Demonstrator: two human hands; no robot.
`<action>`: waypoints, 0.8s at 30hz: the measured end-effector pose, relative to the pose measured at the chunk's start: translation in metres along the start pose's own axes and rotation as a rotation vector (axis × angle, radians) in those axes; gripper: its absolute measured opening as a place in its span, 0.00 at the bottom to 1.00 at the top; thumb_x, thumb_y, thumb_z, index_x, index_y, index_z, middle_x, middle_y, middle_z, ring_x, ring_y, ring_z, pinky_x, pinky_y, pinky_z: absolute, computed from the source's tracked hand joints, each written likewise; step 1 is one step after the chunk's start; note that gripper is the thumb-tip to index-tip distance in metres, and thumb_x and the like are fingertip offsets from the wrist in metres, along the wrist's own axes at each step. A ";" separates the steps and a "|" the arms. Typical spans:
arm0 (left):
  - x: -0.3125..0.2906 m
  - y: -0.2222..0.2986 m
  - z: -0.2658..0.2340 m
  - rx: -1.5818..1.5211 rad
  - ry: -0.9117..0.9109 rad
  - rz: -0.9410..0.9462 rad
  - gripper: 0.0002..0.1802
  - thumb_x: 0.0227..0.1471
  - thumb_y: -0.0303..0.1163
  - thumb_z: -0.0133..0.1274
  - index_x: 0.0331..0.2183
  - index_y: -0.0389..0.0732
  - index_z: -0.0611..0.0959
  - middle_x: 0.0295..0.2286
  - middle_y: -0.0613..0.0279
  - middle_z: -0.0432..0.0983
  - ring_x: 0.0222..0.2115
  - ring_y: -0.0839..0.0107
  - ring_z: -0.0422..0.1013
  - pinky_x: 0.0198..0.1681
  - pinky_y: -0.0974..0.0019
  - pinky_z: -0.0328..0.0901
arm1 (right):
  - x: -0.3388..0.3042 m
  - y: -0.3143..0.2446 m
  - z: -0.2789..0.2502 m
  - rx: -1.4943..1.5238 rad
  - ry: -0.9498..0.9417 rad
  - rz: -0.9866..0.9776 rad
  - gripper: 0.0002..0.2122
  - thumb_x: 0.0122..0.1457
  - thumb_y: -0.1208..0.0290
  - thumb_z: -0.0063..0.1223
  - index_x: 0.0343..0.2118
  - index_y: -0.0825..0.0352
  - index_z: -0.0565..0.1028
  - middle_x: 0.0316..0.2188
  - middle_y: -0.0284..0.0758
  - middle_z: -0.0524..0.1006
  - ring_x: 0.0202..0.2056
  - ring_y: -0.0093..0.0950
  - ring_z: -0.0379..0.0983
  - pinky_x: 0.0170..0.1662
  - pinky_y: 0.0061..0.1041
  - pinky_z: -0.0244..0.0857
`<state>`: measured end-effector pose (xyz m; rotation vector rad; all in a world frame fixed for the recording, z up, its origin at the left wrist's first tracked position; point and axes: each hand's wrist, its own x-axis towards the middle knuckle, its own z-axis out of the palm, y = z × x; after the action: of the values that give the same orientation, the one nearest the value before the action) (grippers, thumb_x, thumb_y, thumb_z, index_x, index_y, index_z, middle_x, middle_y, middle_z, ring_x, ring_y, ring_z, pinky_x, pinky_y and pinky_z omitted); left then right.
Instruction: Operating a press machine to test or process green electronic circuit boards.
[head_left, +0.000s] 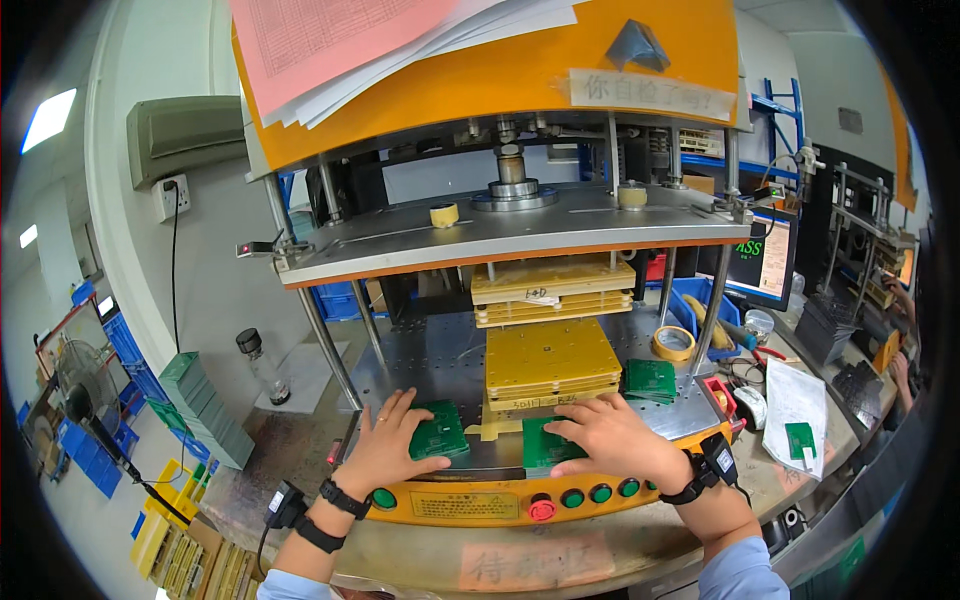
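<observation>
My left hand [390, 440] has its fingers spread at the left side of a small stack of green circuit boards [440, 432], its thumb along their near edge. A green circuit board [540, 447] lies at the front edge of the press bed, with my right hand [625, 437] gripping its right part between fingers and thumb. Just behind my hands stands a yellow test fixture [550, 352] with layered plates. Its matching upper plates [552, 287] hang from the press's grey moving plate [520, 225]. More green boards [650, 380] lie right of the fixture.
Along the press front run green buttons [572, 498] and a red button [541, 508]. Metal posts [712, 310] stand at the bed's corners. A tape roll [673, 343], a blue bin [700, 310] and a monitor [765, 255] are at right. A board stack [205, 410] and a bottle [262, 370] stand left.
</observation>
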<state>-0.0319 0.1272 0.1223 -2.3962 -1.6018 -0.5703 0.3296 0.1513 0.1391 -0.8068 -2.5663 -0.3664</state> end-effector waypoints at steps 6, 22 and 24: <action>0.018 -0.009 -0.009 -0.139 -0.282 -0.140 0.46 0.46 0.67 0.56 0.56 0.44 0.71 0.61 0.47 0.58 0.64 0.51 0.52 0.60 0.23 0.42 | 0.009 -0.005 -0.007 0.037 -0.092 0.049 0.30 0.52 0.40 0.58 0.50 0.60 0.77 0.47 0.37 0.77 0.52 0.37 0.70 0.56 0.37 0.58; -0.163 0.094 0.077 -0.267 0.349 -0.182 0.10 0.52 0.33 0.57 0.38 0.42 0.80 0.42 0.56 0.76 0.48 0.50 0.67 0.51 0.47 0.59 | 0.076 0.106 0.027 0.135 0.006 0.126 0.27 0.58 0.44 0.53 0.56 0.53 0.75 0.61 0.40 0.68 0.64 0.42 0.56 0.66 0.40 0.44; -0.164 0.092 0.079 -0.311 0.306 -0.250 0.09 0.53 0.34 0.56 0.37 0.43 0.80 0.42 0.55 0.76 0.47 0.50 0.68 0.51 0.48 0.59 | 0.076 0.105 0.025 0.149 -0.011 0.132 0.26 0.58 0.43 0.53 0.56 0.52 0.75 0.61 0.40 0.67 0.64 0.42 0.55 0.66 0.40 0.44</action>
<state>0.0136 -0.0168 -0.0145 -2.1715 -1.7882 -1.2498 0.3271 0.2805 0.1657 -0.9181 -2.4992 -0.1283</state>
